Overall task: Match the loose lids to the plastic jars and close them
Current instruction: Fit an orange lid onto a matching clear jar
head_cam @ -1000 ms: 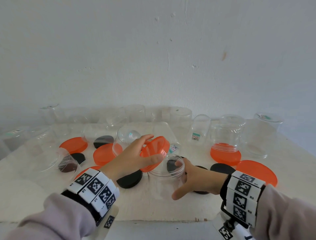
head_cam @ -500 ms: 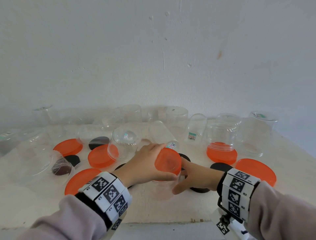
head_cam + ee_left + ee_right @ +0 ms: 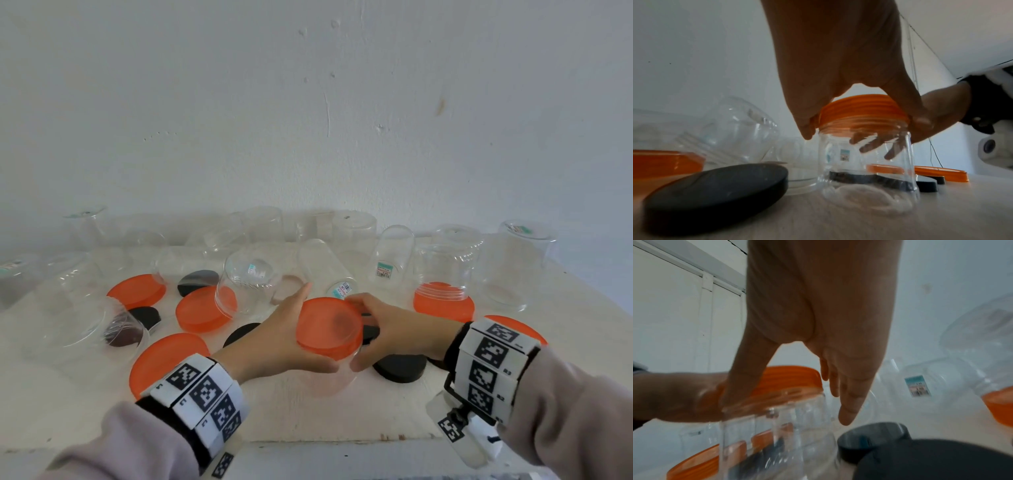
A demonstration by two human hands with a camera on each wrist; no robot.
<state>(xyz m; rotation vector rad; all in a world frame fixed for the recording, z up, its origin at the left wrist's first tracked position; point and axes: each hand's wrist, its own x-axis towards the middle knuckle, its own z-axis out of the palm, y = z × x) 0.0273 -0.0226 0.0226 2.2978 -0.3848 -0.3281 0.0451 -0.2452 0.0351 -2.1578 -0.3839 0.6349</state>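
Note:
A clear plastic jar point(image 3: 329, 377) stands upright near the front of the white table point(image 3: 308, 421). An orange lid point(image 3: 329, 322) sits flat on its mouth. My left hand point(image 3: 287, 335) grips that lid from the left, thumb at the near rim and fingers over the far rim. In the left wrist view the orange lid point(image 3: 863, 110) rests on the jar point(image 3: 865, 170) between my fingers. My right hand point(image 3: 394, 329) holds the jar from the right, thumb in front and fingers curled behind it. In the right wrist view the jar point(image 3: 777, 434) is blurred under the lid point(image 3: 789, 379).
Loose orange lids point(image 3: 205, 310) point(image 3: 168, 359) point(image 3: 513, 325) and black lids point(image 3: 399, 368) point(image 3: 197, 281) lie around the jar. An upturned jar point(image 3: 445, 270) sits on another orange lid point(image 3: 443, 303). Several clear jars, upright or on their sides, crowd the back along the wall.
My left hand brought the tilted orange lid down onto the jar's mouth, where it now lies flat. My right hand stayed at the jar and wrapped closer round it.

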